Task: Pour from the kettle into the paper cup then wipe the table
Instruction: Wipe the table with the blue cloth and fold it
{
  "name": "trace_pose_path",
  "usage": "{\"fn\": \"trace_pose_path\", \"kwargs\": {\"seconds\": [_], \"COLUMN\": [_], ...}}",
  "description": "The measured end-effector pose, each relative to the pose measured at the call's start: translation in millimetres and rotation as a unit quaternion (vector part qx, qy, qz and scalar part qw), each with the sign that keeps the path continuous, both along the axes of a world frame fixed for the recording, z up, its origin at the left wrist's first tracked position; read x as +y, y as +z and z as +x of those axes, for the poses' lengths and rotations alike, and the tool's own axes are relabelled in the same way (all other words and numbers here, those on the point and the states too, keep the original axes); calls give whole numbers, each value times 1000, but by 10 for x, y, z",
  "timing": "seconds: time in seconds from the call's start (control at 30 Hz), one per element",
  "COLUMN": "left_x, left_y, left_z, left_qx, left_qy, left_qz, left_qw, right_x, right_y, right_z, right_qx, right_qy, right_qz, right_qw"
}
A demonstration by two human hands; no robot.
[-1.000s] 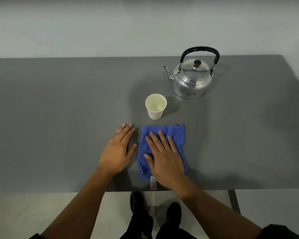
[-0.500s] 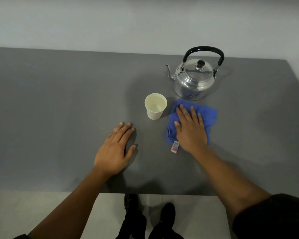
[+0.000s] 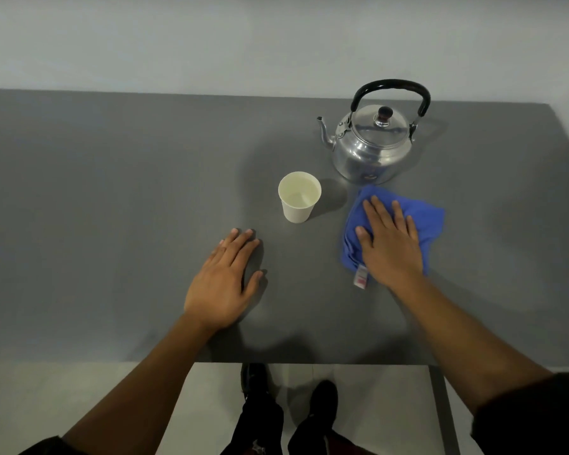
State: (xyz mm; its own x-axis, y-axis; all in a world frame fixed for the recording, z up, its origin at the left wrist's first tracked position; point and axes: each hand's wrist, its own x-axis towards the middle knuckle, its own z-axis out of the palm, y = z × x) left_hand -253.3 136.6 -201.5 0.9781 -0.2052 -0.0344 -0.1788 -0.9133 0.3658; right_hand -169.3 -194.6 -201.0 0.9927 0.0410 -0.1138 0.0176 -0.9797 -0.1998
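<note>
A shiny metal kettle with a black handle stands upright at the back right of the grey table. In front of it to the left is a white paper cup, upright, with clear liquid inside. A blue cloth lies flat just before the kettle and right of the cup. My right hand presses flat on the cloth, fingers spread. My left hand rests palm down on the bare table, below and left of the cup, holding nothing.
The table's near edge runs across the bottom, with a table leg at right. My dark shoes stand on the pale floor beneath. A plain wall rises behind the table's far edge.
My right hand has slid the blue cloth from the near middle of the table to the right and away, up to the kettle's front. The left hand has stayed put.
</note>
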Motion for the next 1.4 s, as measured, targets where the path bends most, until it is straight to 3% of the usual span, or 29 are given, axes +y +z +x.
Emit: {"fn": "trace_pose_path", "kwargs": {"seconds": [0.23,0.4,0.53,0.67,0.97,1.07,1.13,1.2,1.27,1.4], "left_x": [12,26,15,7,12,8,-33,-141,-299,-576], "left_y": [-32,-51,-34,-12,-6,31,93,143,179,239], "left_z": [-13,-7,-10,-19,-26,-36,-100,-224,-332,-356], "left_qx": [-17,-13,-8,-13,-12,1,-3,-24,-14,66], "left_qy": [-6,-4,-6,-6,-5,-1,16,39,77,173], "left_qz": [1,3,-3,-5,-23,-60,-105,-124,-134,-158], "left_qw": [1000,1000,1000,1000,1000,998,994,991,988,970], "right_x": [350,-83,-496,-112,892,898,808,652,488,231], "right_y": [31,57,84,48,23,56,160,243,294,342], "right_z": [-385,-980,-755,-391,-1060,-1173,-1171,-1136,-1097,-1025], "right_qx": [13,12,3,10,31,37,18,-55,-87,-21], "right_qy": [102,225,107,-16,167,187,128,37,-50,-159], "right_qz": [17,21,3,-11,-19,63,196,265,275,248], "right_qw": [995,974,994,1000,985,980,972,962,956,955]}}
